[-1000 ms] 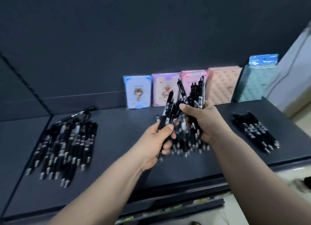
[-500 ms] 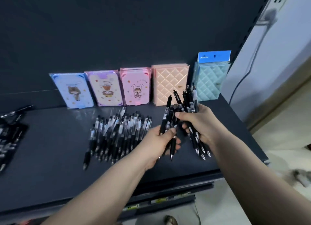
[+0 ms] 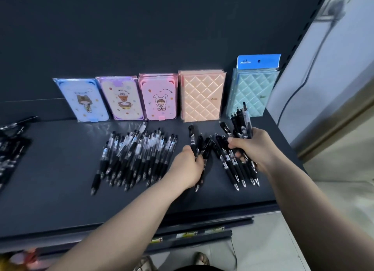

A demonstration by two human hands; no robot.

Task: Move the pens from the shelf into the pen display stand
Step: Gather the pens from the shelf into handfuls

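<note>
Far-left pen pile (image 3: 9, 149) is blurred and cut by the frame edge. I can't count the pens (image 3: 228, 159) in right hand (image 3: 258, 149) or left hand (image 3: 187, 167); they overlap. Shelf rail labels (image 3: 187, 234) too small to read, same for print on barrels.

Black click pens (image 3: 137, 159) are lying heaped on the dark shelf (image 3: 60, 189), tips pointing to 6 o'clock. At their 3 o'clock, a small bundle (image 3: 192, 141) and a larger bundle (image 3: 226, 159) are being gripped, fanning out.

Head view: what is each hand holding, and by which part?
The left hand grips a small bunch of pens around mid-barrel. The right hand grips a larger bundle of pens, also around the middle.
</note>
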